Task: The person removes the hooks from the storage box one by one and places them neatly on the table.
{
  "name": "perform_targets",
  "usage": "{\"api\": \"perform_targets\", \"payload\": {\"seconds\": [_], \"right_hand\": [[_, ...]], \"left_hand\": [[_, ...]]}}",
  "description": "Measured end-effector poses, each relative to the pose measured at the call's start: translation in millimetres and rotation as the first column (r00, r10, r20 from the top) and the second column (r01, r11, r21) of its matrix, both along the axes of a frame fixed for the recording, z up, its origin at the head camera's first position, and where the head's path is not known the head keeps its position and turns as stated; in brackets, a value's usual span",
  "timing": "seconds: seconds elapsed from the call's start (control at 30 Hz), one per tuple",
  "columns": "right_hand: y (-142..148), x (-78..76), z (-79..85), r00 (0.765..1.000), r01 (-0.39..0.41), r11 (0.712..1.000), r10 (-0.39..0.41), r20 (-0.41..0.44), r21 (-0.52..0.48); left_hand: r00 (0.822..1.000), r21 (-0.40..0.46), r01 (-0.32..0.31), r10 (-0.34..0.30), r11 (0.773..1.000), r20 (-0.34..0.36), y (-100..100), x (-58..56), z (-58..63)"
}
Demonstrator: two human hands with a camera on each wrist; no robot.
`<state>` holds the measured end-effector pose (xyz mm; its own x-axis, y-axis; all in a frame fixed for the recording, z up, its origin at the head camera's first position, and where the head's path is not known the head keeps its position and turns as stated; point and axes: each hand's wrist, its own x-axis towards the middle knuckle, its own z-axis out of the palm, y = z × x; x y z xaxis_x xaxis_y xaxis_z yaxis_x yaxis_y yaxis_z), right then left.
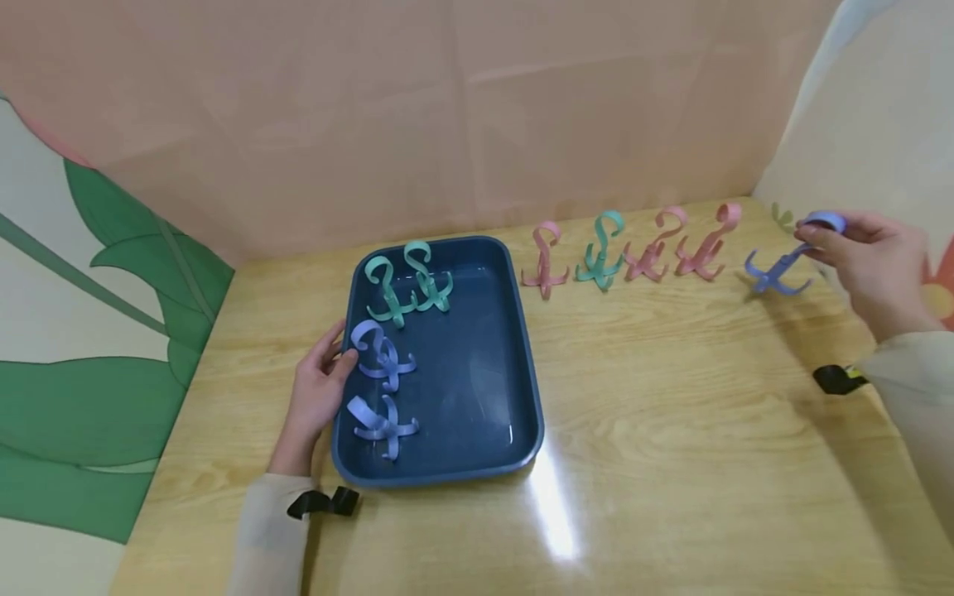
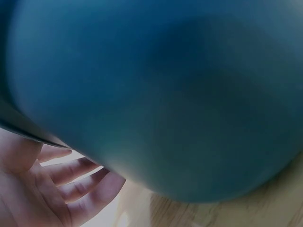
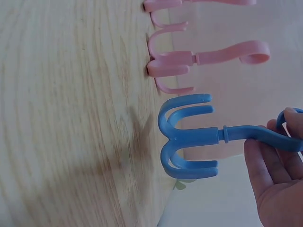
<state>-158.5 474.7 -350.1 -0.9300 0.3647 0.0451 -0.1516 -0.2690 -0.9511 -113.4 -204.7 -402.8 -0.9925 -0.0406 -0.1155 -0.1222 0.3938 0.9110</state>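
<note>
My right hand pinches the curved top of a blue-purple multi-prong hanging hook, its prongs pointing down over the right end of the table. In the right wrist view the same hook shows its upturned prongs, and its shadow falls on the wood. At the left side of a dark blue tray, my left hand holds the rim, thumb over the edge and fingers outside. Inside the tray stand two green hooks at the back left and two blue-purple hooks nearer the front left.
Right of the tray, a row along the back of the table holds a pink hook, a green hook and two more pink hooks. A pinkish backdrop rises behind the wooden table.
</note>
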Motion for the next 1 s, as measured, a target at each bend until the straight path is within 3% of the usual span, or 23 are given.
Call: {"api": "perform_targets", "payload": {"seconds": [0.13,0.33,0.73,1.0], "right_hand": [[1,-11.6,1.2,1.000,0.006,0.998,-0.006,-0.009,-0.055],[0,-22.3,2.0,1.000,0.011,0.998,-0.011,0.009,-0.055],[3,-32.1,-6.1,0.999,-0.002,0.999,0.004,0.049,-0.046],[3,-38.6,-11.4,0.998,-0.001,1.000,0.002,0.058,-0.024]], "left_hand": [[1.000,0.000,0.001,-0.001,1.000,-0.008,1,-4.3,2.9],[1.000,0.024,0.011,-0.011,1.000,0.003,0,-7.3,4.4],[0.999,0.038,0.027,-0.026,0.999,-0.029,0,-9.1,-2.3],[1.000,0.054,0.018,-0.017,0.998,-0.010,-3,-5.1,-2.4]]}}
